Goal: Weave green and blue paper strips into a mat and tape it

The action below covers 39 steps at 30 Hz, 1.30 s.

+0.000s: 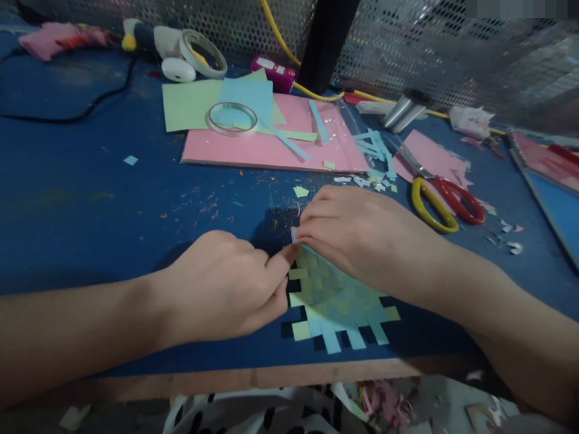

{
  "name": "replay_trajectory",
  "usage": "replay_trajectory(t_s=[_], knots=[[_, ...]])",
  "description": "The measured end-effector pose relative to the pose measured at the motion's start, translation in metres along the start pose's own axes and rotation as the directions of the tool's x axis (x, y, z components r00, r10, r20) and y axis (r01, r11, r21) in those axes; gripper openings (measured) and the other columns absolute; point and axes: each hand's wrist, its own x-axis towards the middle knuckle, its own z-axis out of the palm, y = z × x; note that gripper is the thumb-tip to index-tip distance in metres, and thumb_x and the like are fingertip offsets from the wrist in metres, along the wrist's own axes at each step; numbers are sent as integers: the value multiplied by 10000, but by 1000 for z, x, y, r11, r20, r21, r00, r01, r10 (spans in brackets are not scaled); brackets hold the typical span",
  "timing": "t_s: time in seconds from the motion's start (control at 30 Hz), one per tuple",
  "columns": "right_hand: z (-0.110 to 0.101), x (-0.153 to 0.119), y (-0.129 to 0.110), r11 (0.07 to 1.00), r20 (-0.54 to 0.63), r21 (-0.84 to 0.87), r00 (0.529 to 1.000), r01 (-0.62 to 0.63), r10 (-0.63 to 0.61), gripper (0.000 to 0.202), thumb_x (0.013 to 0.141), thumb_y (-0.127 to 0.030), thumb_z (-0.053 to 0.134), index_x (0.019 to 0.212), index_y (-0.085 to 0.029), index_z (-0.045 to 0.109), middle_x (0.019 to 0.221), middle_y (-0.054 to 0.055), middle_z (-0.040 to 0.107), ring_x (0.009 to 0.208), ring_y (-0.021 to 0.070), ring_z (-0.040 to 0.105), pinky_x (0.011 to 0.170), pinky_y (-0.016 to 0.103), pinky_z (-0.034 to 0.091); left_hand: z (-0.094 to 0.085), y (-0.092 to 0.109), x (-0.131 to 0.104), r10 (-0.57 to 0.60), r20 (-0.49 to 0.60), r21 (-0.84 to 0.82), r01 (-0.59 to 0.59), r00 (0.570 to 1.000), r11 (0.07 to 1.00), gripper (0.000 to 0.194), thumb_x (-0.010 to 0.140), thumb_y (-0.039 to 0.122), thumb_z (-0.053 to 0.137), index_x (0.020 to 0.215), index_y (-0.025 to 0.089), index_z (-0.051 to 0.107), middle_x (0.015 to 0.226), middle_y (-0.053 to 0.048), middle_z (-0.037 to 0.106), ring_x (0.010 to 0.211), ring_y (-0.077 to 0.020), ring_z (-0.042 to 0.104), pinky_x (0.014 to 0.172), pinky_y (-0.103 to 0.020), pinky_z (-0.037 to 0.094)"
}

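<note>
A woven paper mat (344, 295) of light green and light blue strips lies near the table's front edge, its loose strip ends sticking out on the left and bottom. My right hand (362, 226) reaches over its top edge, fingertips pinched on a pale blue paper strip (294, 235) at the top left corner. From the left, my left hand (230, 283) meets the same corner; its index fingertip presses there and the other fingers are curled in. My right hand hides the upper part of the mat.
Beyond the hands lie pink paper sheets (217, 147), a tape roll (233, 131), and cut blue strips (373, 147). Scissors (434, 205) with yellow and red handles rest to the right. Paper scraps (301, 191) dot the blue table (90, 241). A perforated metal panel (407, 48) stands behind.
</note>
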Motion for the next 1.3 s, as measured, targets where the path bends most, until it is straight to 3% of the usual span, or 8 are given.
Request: replay_trajectory(t_s=[0.17, 0.4, 0.77, 1.13, 1.3], knots=[[4, -3, 3, 989, -52, -128, 996, 68, -75, 253, 1018, -151, 535, 894, -168, 755, 921, 89, 760, 967, 287, 623, 786, 411, 476, -1, -1, 1, 3, 34, 5, -3, 999, 1000, 475, 980, 223, 417, 1342, 53, 671, 555, 18, 639, 416, -241, 595, 390, -392, 293], [7, 0, 3, 970, -95, -218, 987, 107, -131, 276, 1020, -134, 509, 866, -172, 735, 924, 83, 764, 993, 283, 646, 803, 419, 460, 0, -1, 1, 12, 0, 4, -12, 1000, 1000, 465, 981, 209, 404, 1321, 47, 679, 562, 9, 635, 417, -247, 590, 377, -402, 314], [2, 3, 16, 992, -22, 22, 992, 123, -122, 413, 1086, -209, 367, 997, -126, 762, 969, 120, 738, 1023, 287, 627, 881, 449, 482, -1, 0, 0, 14, -16, 10, -14, 1000, 1000, 399, 973, 202, 410, 1214, 77, 702, 554, 6, 637, 413, -231, 582, 390, -360, 315], [6, 3, 17, 986, -35, -26, 985, 165, -166, 412, 1084, -223, 366, 967, -135, 750, 963, 123, 737, 1000, 281, 645, 877, 440, 483, 0, 0, -1, -11, 0, -1, 11, 1000, 1000, 352, 970, 213, 418, 1185, 108, 677, 560, -17, 642, 433, -214, 567, 426, -351, 329], [8, 5, 13, 994, -62, -3, 992, 113, -113, 369, 1060, -216, 386, 929, -132, 721, 950, 132, 716, 982, 279, 642, 877, 435, 474, 1, 0, -1, -8, 12, -4, 8, 1000, 1000, 337, 972, 211, 412, 1162, 123, 676, 557, -5, 636, 425, -212, 558, 425, -350, 295]])
